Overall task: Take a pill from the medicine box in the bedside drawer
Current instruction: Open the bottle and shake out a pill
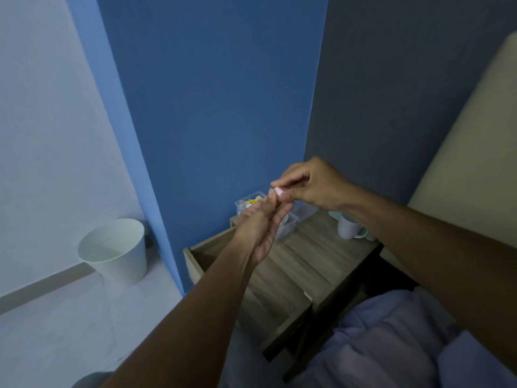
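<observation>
Pill extraction, above open drawer (212, 257): both hands, left (258, 228) and right (309, 184), pinch small pink item (278, 191), possibly pill. Next: separate it carefully.

Bedroom; bed (391, 345), headboard (470, 163), bedside cabinet (307, 253)

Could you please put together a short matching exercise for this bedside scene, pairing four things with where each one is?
Things:
1. small pink item
2. white mug
3. white bin
4. clear medicine box

Places:
A. on the floor by the blue wall
B. at the back of the bedside table, behind the hands
C. pinched between the fingertips of the left hand and the right hand
D. on the tabletop near the headboard

Pairs: 1-C, 2-D, 3-A, 4-B
</observation>
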